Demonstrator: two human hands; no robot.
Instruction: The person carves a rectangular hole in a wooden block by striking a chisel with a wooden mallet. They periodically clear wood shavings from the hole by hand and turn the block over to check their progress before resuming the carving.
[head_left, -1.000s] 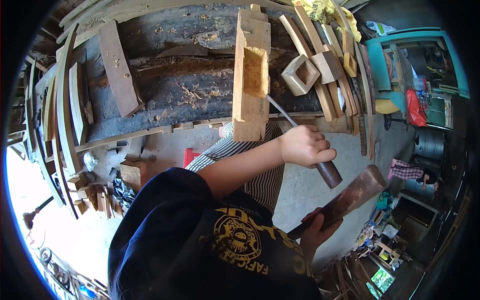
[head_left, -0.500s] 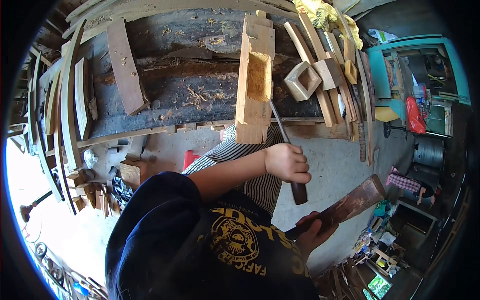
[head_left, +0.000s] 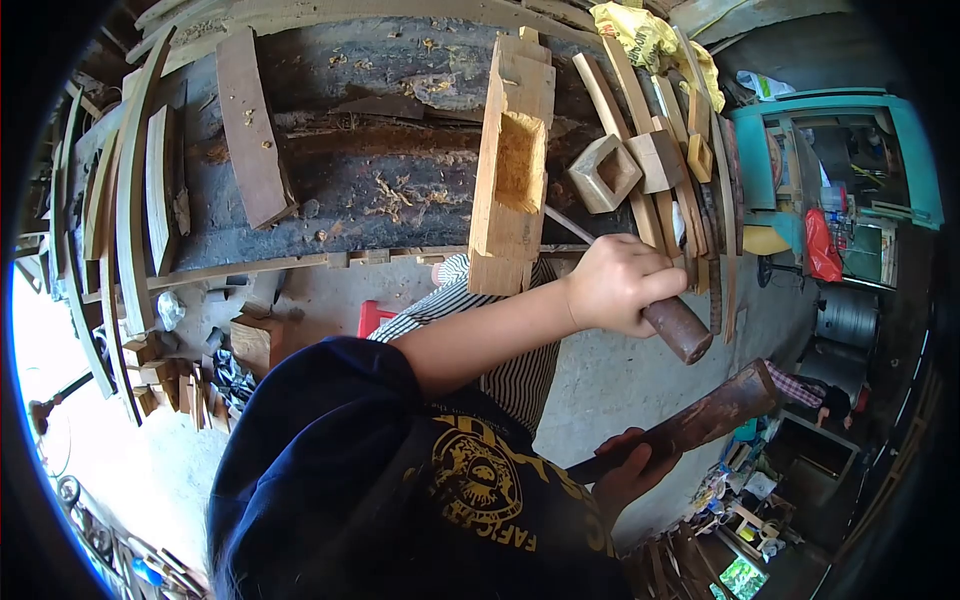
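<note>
While the hollowed block (head_left: 512, 226) lies beyond the left hand (head_left: 622, 284) gripping a chisel (head_left: 679, 330), the right hand (head_left: 634, 472) clasps a mallet (head_left: 716, 410).

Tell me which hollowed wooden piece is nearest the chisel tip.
The long block with the rectangular recess: the chisel ends right beside it; the smaller hollowed pieces lie farther off.

Dk navy top (head_left: 330, 500) w/ loose L sleeve (head_left: 310, 400) to approx. elbow. Yellow crest (head_left: 474, 474) + yellow caps lettering (head_left: 510, 536) on front, partly illegible. Blk/wht trousers (head_left: 520, 388), narrow stripes; L hand (head_left: 628, 285) & R hand (head_left: 632, 472) bare.
</note>
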